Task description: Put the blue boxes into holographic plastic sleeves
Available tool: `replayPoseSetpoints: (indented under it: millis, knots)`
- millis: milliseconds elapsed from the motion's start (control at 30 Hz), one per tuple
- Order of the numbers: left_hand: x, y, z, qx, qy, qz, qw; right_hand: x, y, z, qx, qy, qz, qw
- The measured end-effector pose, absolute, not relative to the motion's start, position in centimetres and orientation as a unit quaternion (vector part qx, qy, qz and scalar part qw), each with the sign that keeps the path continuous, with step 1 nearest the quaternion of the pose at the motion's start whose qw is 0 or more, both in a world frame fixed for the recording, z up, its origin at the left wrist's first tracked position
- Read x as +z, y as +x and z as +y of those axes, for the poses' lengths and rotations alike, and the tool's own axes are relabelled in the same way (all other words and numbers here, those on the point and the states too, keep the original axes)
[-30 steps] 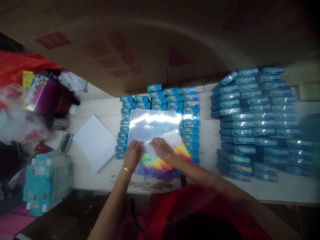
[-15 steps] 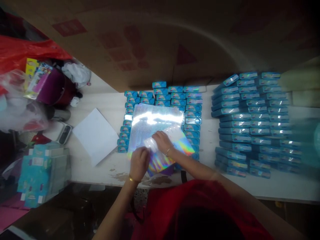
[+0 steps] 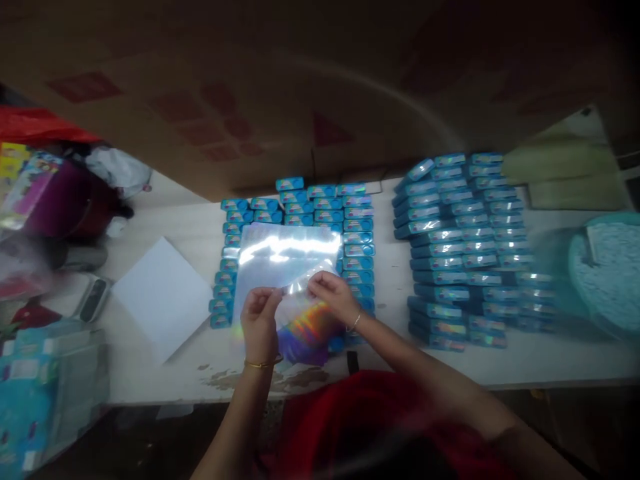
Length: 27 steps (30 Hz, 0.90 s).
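My left hand (image 3: 260, 317) is closed in a pinch at the left end of a small, clear, shiny strip (image 3: 299, 283). At its other end, the thumb and fingers of my right hand (image 3: 334, 295) pinch the same strip. Under both hands lie shiny holographic sheets (image 3: 287, 257), silvery at the back with a bright glare band, rainbow-coloured toward the front. They rest on rows of small blue boxes (image 3: 357, 250), which show around their edges. The strip's outline is partly lost against the reflections.
More blue boxes (image 3: 440, 247) stand stacked at the right, beside a turquoise tub (image 3: 583, 287). A white paper square (image 3: 163, 300) lies at the left. Flattened blue cartons (image 3: 30, 393) sit at the table's left end. Behind the table rises a large cardboard box (image 3: 260, 147).
The view has shifted right, bringing the tub into sight. My hands have lifted the strip between them; the printed sheet that lay tilted under my right hand now lies lower, mostly behind the hands.
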State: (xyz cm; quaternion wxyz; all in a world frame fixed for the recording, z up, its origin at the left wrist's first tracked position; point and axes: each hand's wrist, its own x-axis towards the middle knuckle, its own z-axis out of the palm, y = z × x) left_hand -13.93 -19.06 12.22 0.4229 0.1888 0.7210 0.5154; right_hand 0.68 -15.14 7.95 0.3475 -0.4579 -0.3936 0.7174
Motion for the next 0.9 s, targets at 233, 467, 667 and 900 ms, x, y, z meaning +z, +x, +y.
replayPoseSetpoints:
  millis: [233,467,667,900]
  knots:
    - [12.3,-8.1,-13.1,0.511,0.248,0.665,0.486,7.1,6.2,-11.3,0.67,-0.563,-0.253,0.412]
    - [8.9,-3.4,-7.8,0.499,0.274,0.639,0.517,6.9,10.4,-8.2,0.561,-0.616,-0.304,0.463]
    - [3.9,-1.2,-3.4,0.452,0.443,0.679,0.371,2.1,13.5,-4.6,0.38,-0.656,-0.452,0.47]
    - [1.6,-0.1,-1.4,0.322,0.553,0.731,0.239,-1.0,14.6,-2.9,0.307,-0.658,-0.52,0.449]
